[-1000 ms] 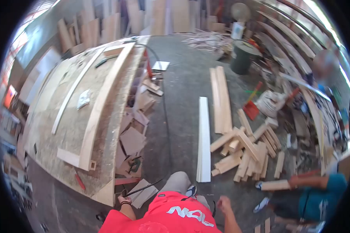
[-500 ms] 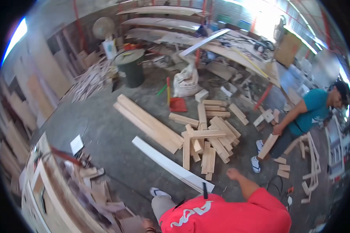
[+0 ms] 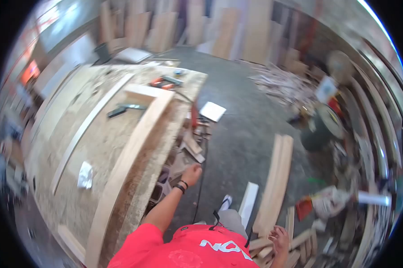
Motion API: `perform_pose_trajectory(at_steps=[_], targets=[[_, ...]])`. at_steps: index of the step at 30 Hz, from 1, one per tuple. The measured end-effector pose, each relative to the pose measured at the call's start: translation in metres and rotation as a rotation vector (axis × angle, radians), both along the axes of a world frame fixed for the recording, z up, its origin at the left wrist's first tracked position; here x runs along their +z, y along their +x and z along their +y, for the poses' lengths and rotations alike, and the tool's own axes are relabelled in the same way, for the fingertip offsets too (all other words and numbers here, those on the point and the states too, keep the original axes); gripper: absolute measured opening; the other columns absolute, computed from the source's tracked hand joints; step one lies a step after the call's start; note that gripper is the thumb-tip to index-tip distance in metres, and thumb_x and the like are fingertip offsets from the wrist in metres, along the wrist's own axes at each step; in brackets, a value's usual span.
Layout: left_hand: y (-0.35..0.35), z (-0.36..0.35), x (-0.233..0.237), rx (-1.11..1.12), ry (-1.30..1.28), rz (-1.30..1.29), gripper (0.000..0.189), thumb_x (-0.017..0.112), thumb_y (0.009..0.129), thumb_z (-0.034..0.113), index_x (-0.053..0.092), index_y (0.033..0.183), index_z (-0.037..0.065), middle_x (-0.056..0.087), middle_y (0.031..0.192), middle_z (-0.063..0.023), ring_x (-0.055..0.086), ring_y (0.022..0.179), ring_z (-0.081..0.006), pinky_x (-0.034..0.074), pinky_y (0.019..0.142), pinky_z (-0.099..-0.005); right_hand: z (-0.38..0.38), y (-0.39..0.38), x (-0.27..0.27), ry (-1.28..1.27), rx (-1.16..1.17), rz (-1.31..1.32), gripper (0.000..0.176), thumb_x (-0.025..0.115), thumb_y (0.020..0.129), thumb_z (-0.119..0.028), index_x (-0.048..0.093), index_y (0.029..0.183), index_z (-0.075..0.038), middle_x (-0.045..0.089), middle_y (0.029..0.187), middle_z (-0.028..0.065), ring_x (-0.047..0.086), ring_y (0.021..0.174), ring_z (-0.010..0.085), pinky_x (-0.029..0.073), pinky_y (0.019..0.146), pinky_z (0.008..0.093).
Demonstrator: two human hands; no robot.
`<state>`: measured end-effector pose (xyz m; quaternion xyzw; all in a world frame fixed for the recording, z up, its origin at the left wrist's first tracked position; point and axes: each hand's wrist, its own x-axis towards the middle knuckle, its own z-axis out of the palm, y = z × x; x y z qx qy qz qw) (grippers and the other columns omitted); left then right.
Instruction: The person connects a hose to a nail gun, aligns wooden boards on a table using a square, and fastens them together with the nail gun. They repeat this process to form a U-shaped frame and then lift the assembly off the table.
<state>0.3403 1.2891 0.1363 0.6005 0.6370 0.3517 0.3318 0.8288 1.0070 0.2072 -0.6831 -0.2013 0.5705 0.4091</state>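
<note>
My left hand point(image 3: 192, 174), with dark bands at the wrist, hangs beside the workbench point(image 3: 94, 85), its fingers curled in and nothing showing in them. Close to it are wood offcuts point(image 3: 192, 145) on the floor along the bench's side. My right hand point(image 3: 279, 240) is low at the right, fingers loosely bent and apart, holding nothing. It overlaps the near end of long wooden boards point(image 3: 275, 183) and the pile of short lumber pieces point(image 3: 302, 243). On the bench lie a long wooden piece point(image 3: 130, 165), a thin pale strip point(image 3: 92, 127) and a dark-handled tool point(image 3: 116, 111).
A white board point(image 3: 248, 201) lies by my foot point(image 3: 226, 202). Ahead on the floor is a white square piece point(image 3: 212, 111). A dark drum point(image 3: 320, 129), a red dustpan point(image 3: 304, 207) and a sack point(image 3: 330, 202) stand right. Tall boards point(image 3: 226, 33) lean along the far wall.
My view has swung left, bringing the workbench close on the left and the lumber pile to the lower right. The co-worker has left view. My left hand has come fully into sight.
</note>
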Motion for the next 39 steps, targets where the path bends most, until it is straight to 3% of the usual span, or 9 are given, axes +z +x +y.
perform_pose_trajectory(at_steps=[6, 12, 14, 19, 23, 27, 30, 33, 39], targets=[[-0.067, -0.099, -0.103, 0.264, -0.454, 0.193, 0.030, 0.057, 0.087, 0.026, 0.067, 0.109, 0.009, 0.069, 0.104, -0.0189, 0.066, 0.098, -0.0370, 0.052, 0.084, -0.0449, 0.301, 0.084, -0.043, 0.167, -0.077, 0.014, 0.014, 0.055, 0.095, -0.022, 0.062, 0.096, -0.010, 0.056, 0.066, 0.0001, 0.055, 0.054, 0.0142, 0.045, 0.050, 0.0282], [-0.042, -0.217, -0.143, 0.734, -1.222, 0.235, 0.038, 0.056, 0.086, 0.025, 0.067, 0.113, 0.001, 0.062, 0.123, -0.0244, 0.056, 0.121, -0.0400, 0.045, 0.102, -0.0441, 0.645, -0.106, 0.099, 0.480, 0.438, -0.102, 0.015, 0.053, 0.099, -0.022, 0.061, 0.102, -0.010, 0.049, 0.074, -0.0030, 0.048, 0.065, 0.0071, 0.042, 0.059, 0.0245], [-0.013, -0.197, -0.105, 1.043, -1.235, -0.105, 0.040, 0.056, 0.086, 0.023, 0.065, 0.116, -0.002, 0.063, 0.124, -0.0234, 0.056, 0.122, -0.0377, 0.045, 0.103, -0.0438, 0.718, -0.194, 0.110, 0.533, 0.696, -0.096, 0.016, 0.054, 0.099, -0.022, 0.061, 0.103, -0.008, 0.049, 0.074, -0.0028, 0.048, 0.065, 0.0075, 0.043, 0.059, 0.0246], [0.044, -0.122, -0.140, 1.193, -1.021, -0.295, 0.040, 0.053, 0.088, 0.025, 0.066, 0.115, -0.002, 0.063, 0.122, -0.0239, 0.059, 0.116, -0.0380, 0.047, 0.099, -0.0431, 0.793, -0.371, 0.075, 0.692, 1.480, -0.202, 0.026, 0.058, 0.097, -0.023, 0.061, 0.115, -0.005, 0.060, 0.082, 0.0013, 0.054, 0.065, 0.0078, 0.045, 0.056, 0.0219], [0.094, -0.042, -0.178, 1.354, -0.960, -0.391, 0.040, 0.053, 0.088, 0.028, 0.067, 0.112, -0.001, 0.064, 0.118, -0.0245, 0.062, 0.111, -0.0385, 0.048, 0.096, -0.0437, 0.812, -0.491, 0.052, 0.555, 1.637, -0.199, 0.035, 0.061, 0.095, -0.024, 0.060, 0.123, -0.004, 0.064, 0.088, 0.0037, 0.056, 0.069, 0.0093, 0.046, 0.054, 0.0230], [0.122, 0.013, -0.151, 1.631, -0.801, -0.454, 0.038, 0.051, 0.089, 0.033, 0.071, 0.102, 0.003, 0.067, 0.110, -0.0221, 0.063, 0.103, -0.0394, 0.049, 0.090, -0.0491, 0.843, -0.594, 0.023, 0.904, 1.783, -0.321, 0.037, 0.062, 0.093, -0.021, 0.060, 0.125, -0.002, 0.063, 0.095, 0.0081, 0.057, 0.074, 0.0154, 0.049, 0.062, 0.0290], [0.139, 0.034, -0.125, 1.856, -0.718, -0.459, 0.035, 0.052, 0.088, 0.031, 0.070, 0.103, 0.005, 0.068, 0.108, -0.0213, 0.064, 0.103, -0.0389, 0.049, 0.091, -0.0485, 0.857, -0.647, 0.005, 1.745, 1.739, -0.535, 0.044, 0.068, 0.087, -0.018, 0.059, 0.123, 0.005, 0.062, 0.104, 0.0191, 0.059, 0.088, 0.0309, 0.051, 0.076, 0.0389], [0.168, 0.058, -0.105, 2.294, -0.670, -0.421, 0.029, 0.053, 0.088, 0.028, 0.070, 0.100, 0.008, 0.070, 0.102, -0.0187, 0.065, 0.099, -0.0384, 0.051, 0.089, -0.0469, 0.870, -0.674, -0.003, 1.885, 1.805, -0.688, 0.044, 0.061, 0.089, -0.021, 0.058, 0.125, 0.003, 0.057, 0.114, 0.0238, 0.061, 0.102, 0.0348, 0.050, 0.085, 0.0442], [0.212, 0.138, -0.038, 2.783, -0.249, -0.326, 0.023, 0.063, 0.089, 0.025, 0.068, 0.104, 0.008, 0.072, 0.098, -0.0121, 0.069, 0.092, -0.0288, 0.054, 0.082, -0.0388, 0.870, -0.673, 0.010, 1.595, 1.953, -0.606, 0.034, 0.066, 0.085, -0.020, 0.068, 0.113, -0.001, 0.061, 0.104, 0.0188, 0.064, 0.087, 0.0316, 0.052, 0.074, 0.0429]])
